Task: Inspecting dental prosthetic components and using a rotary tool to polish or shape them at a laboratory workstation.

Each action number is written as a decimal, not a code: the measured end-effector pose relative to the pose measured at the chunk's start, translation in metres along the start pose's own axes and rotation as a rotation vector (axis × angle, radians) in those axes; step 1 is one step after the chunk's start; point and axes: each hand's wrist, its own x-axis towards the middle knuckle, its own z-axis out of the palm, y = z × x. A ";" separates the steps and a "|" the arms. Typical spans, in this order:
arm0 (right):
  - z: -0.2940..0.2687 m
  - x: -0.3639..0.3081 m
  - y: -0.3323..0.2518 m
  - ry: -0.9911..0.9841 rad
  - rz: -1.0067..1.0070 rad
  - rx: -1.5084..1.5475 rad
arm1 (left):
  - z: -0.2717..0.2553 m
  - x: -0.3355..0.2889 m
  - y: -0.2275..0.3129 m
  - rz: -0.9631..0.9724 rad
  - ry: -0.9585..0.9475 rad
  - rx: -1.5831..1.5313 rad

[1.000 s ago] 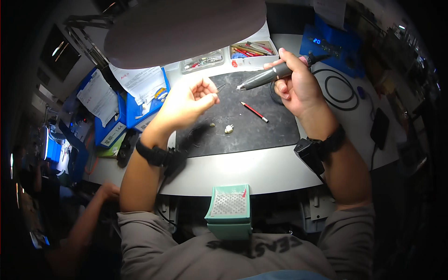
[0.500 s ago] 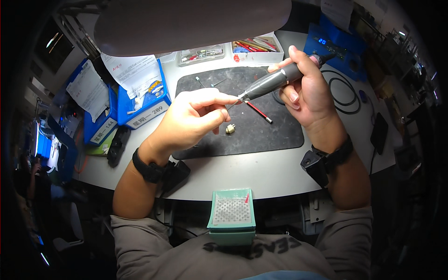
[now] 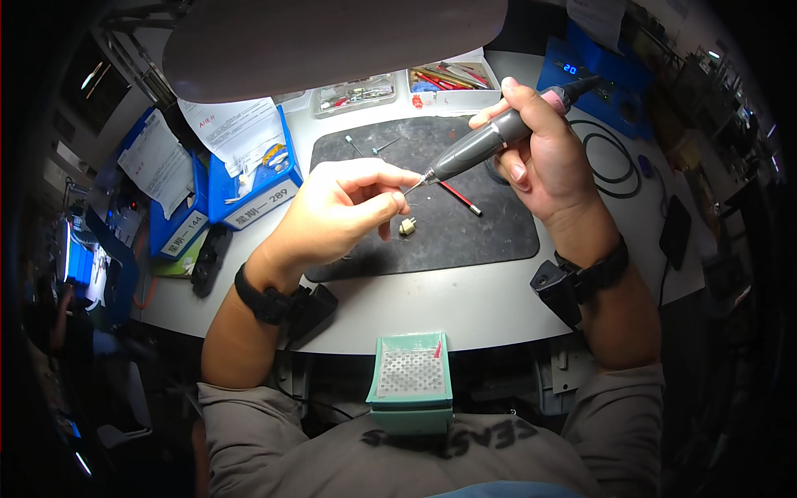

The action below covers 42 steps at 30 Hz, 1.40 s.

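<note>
Beyond the handpiece (image 3: 479, 148), a white box (image 3: 462, 101) holds tools (image 3: 453, 78).

Strong white light comes from under the big lamp (image 3: 332, 50) and makes the table (image 3: 432, 311) and papers (image 3: 237, 137) bright. The room around is dark, and the picture's corners are black. The table's edge looks bent. Far things are dim and blurry.

We raise our left forearm (image 3: 237, 353) from the lower left, its left hand (image 3: 336, 207) near the centre, index finger (image 3: 378, 173) reaching rightward and thumb (image 3: 382, 207) bent below in a pinch. Our right forearm (image 3: 623, 319) climbs from the lower right; our right hand (image 3: 550, 158), higher up, grips with curled fingers (image 3: 512, 162).
</note>
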 end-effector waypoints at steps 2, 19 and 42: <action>0.001 -0.001 -0.002 0.017 0.004 0.008 | 0.002 0.002 0.000 0.003 0.038 -0.050; 0.029 -0.021 0.031 0.082 0.035 0.091 | 0.045 0.004 0.014 0.105 0.266 0.593; 0.026 -0.023 0.013 -0.430 -0.157 -0.172 | 0.017 -0.008 0.014 -0.065 -0.044 0.087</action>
